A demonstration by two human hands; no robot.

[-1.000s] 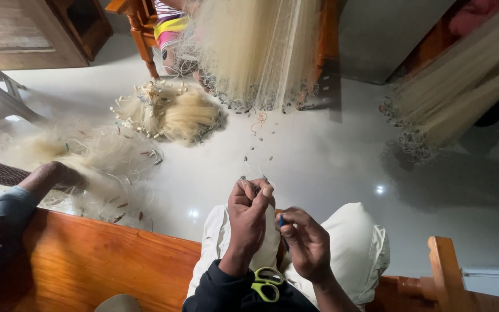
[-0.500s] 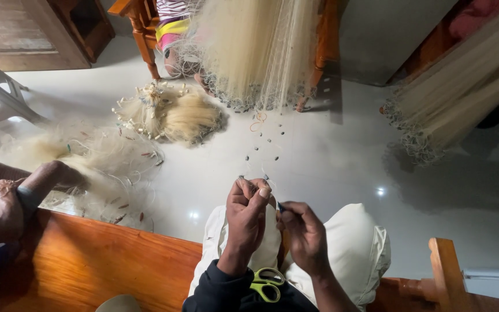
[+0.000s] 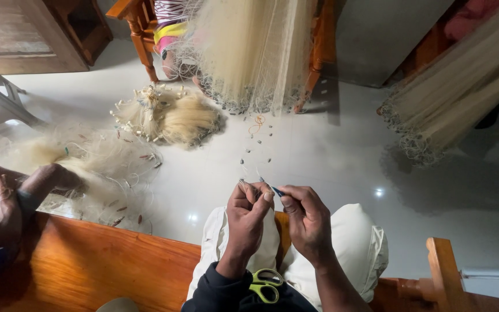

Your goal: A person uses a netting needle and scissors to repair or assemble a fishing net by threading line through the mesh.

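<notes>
My left hand (image 3: 248, 214) is raised over my lap, fingers pinched on a thin line of pale fishing net with small weights. My right hand (image 3: 306, 216) is close beside it, pinching a small blue netting needle (image 3: 275, 190) whose tip touches the line. The line runs away from my hands across the white floor towards a hanging net (image 3: 249, 52). Yellow-handled scissors (image 3: 265, 284) lie in my lap below my wrists. My knees in white trousers (image 3: 353, 242) show under the hands.
A wooden bench (image 3: 105, 266) runs along the left. Another person's arm and hand (image 3: 7, 196) rest at its left end. Heaps of net (image 3: 166, 115) lie on the floor. Another net (image 3: 463, 86) hangs at the right, a wooden chair (image 3: 140, 29) stands behind.
My hands have stayed together, working the line with small finger movements. The other person's hand at the left has shifted slightly.
</notes>
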